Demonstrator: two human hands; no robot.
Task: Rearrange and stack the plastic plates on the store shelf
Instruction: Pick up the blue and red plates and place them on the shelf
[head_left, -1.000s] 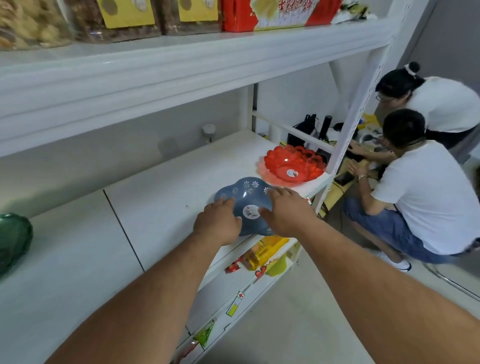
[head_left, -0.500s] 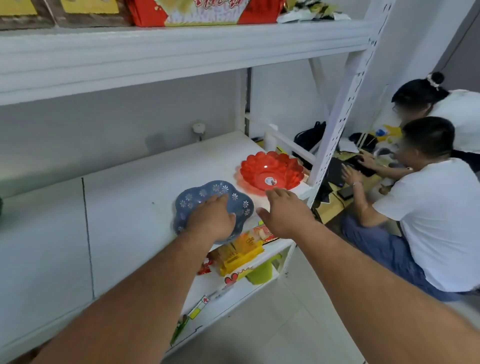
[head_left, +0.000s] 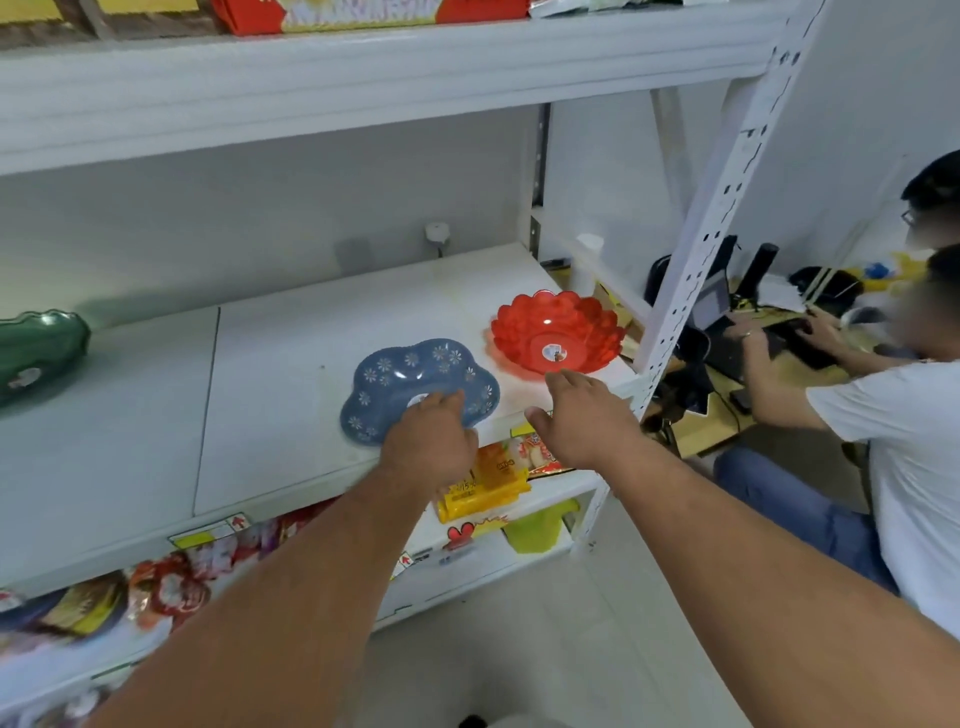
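Observation:
A blue flower-shaped plate (head_left: 410, 374) with white daisy prints lies near the front edge of the white shelf (head_left: 270, 405). My left hand (head_left: 428, 441) rests on its near rim and grips it. A red scalloped plate (head_left: 556, 330) sits to the right, at the shelf's right end. My right hand (head_left: 582, 415) hovers just in front of the red plate with its fingers spread, holding nothing. A dark green plate (head_left: 36, 353) stands at the far left, partly cut off by the frame edge.
A perforated white upright (head_left: 696, 270) bounds the shelf on the right, and the upper shelf (head_left: 363, 67) hangs low overhead. Snack packets (head_left: 483, 483) fill the lower shelf. Two people (head_left: 904, 441) crouch over a keyboard at the right.
The blue plate has slid left along the shelf under my left hand, away from the red plate. My right hand came off it and now hovers open near the red plate.

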